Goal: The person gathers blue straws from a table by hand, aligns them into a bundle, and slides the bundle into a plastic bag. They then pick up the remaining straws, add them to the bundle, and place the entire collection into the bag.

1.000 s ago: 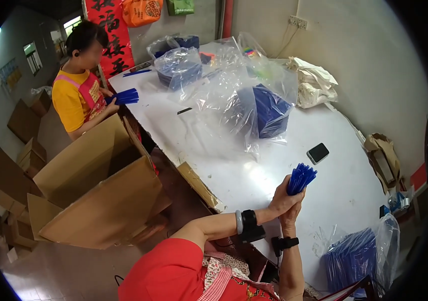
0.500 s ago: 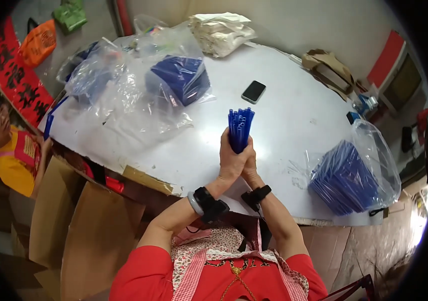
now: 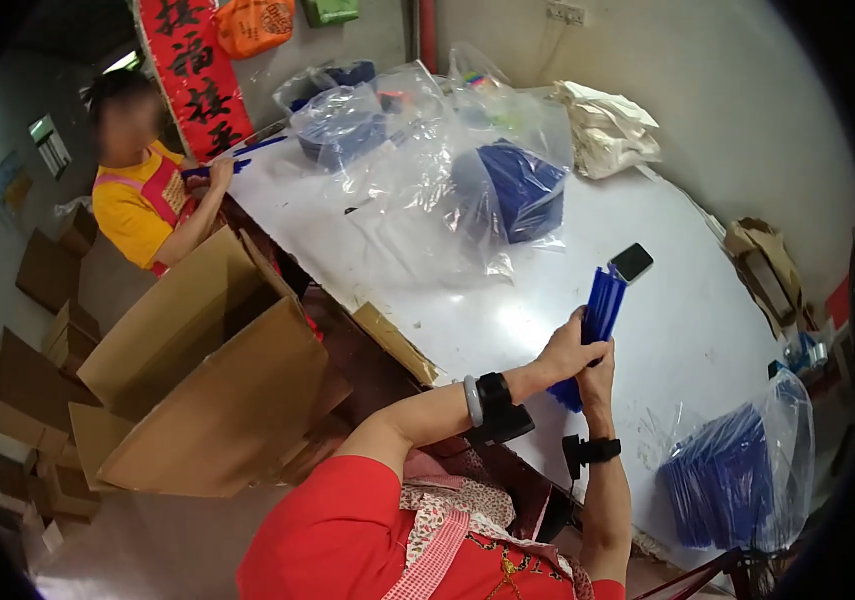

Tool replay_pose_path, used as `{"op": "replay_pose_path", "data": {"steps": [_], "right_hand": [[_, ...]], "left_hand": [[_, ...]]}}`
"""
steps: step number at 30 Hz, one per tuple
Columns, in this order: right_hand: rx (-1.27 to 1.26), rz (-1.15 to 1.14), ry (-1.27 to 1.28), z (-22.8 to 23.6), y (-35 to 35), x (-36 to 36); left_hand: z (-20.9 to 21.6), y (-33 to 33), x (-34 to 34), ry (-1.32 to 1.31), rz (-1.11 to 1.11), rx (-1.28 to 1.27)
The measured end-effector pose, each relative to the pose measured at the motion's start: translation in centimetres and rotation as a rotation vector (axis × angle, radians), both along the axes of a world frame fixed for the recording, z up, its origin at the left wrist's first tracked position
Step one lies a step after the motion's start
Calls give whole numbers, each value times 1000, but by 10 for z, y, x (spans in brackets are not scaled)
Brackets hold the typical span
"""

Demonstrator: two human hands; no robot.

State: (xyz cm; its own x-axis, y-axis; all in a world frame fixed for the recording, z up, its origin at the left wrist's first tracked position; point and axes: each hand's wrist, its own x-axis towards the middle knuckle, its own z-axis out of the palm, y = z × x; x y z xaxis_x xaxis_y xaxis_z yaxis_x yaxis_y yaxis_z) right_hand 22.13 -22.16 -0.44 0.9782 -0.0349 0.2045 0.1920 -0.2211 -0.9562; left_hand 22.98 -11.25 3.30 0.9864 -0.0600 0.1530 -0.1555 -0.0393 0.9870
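Observation:
A bundle of long blue plastic tubes stands tilted over the white table, its upper end near a dark phone. My left hand is wrapped round the bundle from the left. Against it, my right hand closes round the bundle from the right and below, and the lower tube ends show beneath the hands. Some fingers of both hands are hidden behind the tubes. To the right lies a clear bag with a large stack of blue tubes.
Clear plastic bags with blue contents cover the table's far left. White sacking and a brown paper bag lie along the wall. Open cardboard boxes stand left of the table. A co-worker handles blue pieces at its far-left edge.
The view has swung left, showing more of the boxes and the co-worker. Still in both hands, the bundle now leans and shows its long side rather than mainly its ends.

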Motion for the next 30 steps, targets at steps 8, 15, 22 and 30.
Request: {"op": "replay_pose_path", "data": {"steps": [8,15,22,30], "right_hand": [[333,15,175,20,5,-64],[552,156,421,16,23,-135],[595,48,434,6,7,-161],[-841,104,323,63,-38,-105]], "left_hand": [[-11,2,-37,314,-370,-453],[-14,40,-92,586,-404,-334],[-27,33,-111,873,-411,-483],[-52,-4,-60,878,-462,-819]]}}
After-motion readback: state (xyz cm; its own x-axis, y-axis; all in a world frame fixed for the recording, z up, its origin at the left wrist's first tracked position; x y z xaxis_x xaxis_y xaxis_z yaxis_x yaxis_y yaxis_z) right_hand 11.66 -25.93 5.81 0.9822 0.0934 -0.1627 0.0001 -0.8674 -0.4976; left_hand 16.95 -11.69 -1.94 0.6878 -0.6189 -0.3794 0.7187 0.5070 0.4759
